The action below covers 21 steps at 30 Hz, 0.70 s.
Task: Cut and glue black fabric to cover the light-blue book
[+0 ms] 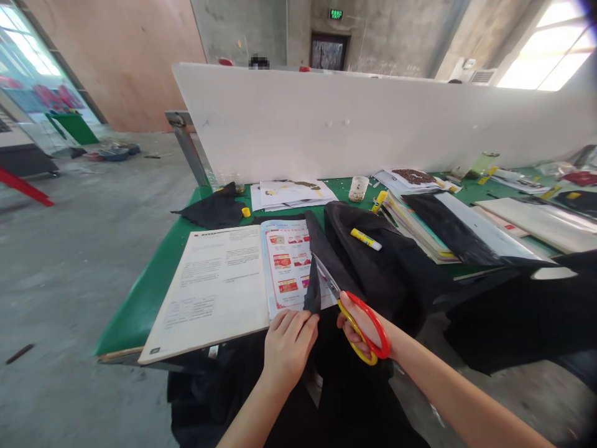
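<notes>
Head view: palm-down left hand [290, 341] pinches black strip [314, 291]; right hand [351, 325] clasps scissors [333, 285] angled forward-left.

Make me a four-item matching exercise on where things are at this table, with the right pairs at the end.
Things
1. scissors
2. nearest glue stick
3. small clear cup
4. dark strip

Places
A. on the green table, in front of the white board
B. in the right hand
C. at the fingertips of the left hand
D. lying on the bunched black cloth

Right pairs: 1-B, 2-D, 3-A, 4-C.
</notes>
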Each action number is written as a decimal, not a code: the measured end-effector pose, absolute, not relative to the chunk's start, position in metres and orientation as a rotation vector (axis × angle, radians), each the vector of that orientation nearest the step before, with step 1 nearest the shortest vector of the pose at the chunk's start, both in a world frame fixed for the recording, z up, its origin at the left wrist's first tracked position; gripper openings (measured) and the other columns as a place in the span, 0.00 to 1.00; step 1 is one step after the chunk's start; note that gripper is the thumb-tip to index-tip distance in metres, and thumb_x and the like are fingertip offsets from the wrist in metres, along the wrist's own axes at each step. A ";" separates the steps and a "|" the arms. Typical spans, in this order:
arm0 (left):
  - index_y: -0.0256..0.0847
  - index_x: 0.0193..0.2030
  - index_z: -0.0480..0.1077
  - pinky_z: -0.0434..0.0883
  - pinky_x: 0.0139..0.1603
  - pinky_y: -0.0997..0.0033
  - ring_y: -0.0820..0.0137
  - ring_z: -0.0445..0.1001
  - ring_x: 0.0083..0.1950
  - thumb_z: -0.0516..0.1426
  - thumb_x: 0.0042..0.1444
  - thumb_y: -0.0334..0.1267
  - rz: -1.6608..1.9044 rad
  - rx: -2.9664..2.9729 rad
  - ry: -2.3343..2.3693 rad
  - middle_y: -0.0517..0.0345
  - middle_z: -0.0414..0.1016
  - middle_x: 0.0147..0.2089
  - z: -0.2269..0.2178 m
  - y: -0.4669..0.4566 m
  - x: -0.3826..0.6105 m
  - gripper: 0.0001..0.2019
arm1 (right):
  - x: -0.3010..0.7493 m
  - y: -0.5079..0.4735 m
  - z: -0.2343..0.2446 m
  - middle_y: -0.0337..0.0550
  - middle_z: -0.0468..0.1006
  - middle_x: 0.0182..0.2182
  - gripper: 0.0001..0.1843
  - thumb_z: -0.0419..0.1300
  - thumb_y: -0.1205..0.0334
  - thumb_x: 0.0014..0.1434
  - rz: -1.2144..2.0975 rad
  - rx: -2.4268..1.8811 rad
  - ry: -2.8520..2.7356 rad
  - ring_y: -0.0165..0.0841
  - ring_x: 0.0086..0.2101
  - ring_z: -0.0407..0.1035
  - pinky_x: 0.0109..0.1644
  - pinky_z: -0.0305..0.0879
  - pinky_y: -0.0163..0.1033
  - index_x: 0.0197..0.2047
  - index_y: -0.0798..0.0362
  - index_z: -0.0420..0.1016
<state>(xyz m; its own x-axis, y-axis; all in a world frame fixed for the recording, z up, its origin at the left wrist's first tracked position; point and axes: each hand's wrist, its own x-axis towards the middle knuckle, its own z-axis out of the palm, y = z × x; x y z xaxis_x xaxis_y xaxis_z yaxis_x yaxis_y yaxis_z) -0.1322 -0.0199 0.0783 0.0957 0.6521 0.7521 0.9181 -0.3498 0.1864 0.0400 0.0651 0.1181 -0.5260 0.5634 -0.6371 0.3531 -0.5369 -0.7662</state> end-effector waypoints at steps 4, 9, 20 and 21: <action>0.39 0.41 0.71 0.68 0.42 0.65 0.69 0.72 0.35 0.57 0.54 0.26 -1.126 -2.055 -1.551 0.56 0.75 0.36 0.079 -0.020 -0.132 0.09 | 0.043 0.067 0.112 0.31 0.61 0.14 0.33 0.43 0.29 0.54 2.290 -1.391 -1.352 0.22 0.11 0.54 0.13 0.51 0.27 0.31 0.54 0.62; 0.38 0.41 0.71 0.68 0.41 0.65 0.69 0.72 0.36 0.57 0.54 0.25 -1.129 -2.037 -1.535 0.55 0.76 0.36 0.081 -0.020 -0.133 0.09 | 0.042 0.072 0.114 0.31 0.61 0.15 0.33 0.41 0.29 0.55 2.375 -1.397 -1.295 0.22 0.12 0.55 0.13 0.52 0.28 0.31 0.54 0.62; 0.38 0.41 0.70 0.68 0.41 0.65 0.69 0.71 0.36 0.57 0.54 0.25 -1.141 -2.047 -1.565 0.56 0.76 0.37 0.078 -0.020 -0.134 0.09 | 0.029 0.069 0.122 0.32 0.59 0.10 0.34 0.43 0.28 0.53 2.036 -1.584 -1.539 0.23 0.09 0.53 0.10 0.52 0.29 0.23 0.54 0.60; 0.38 0.41 0.70 0.68 0.41 0.65 0.69 0.71 0.36 0.57 0.54 0.25 -1.141 -2.048 -1.566 0.56 0.76 0.37 0.078 -0.020 -0.134 0.09 | 0.029 0.070 0.123 0.32 0.59 0.10 0.34 0.43 0.28 0.53 2.039 -1.583 -1.535 0.23 0.09 0.53 0.10 0.52 0.29 0.23 0.54 0.61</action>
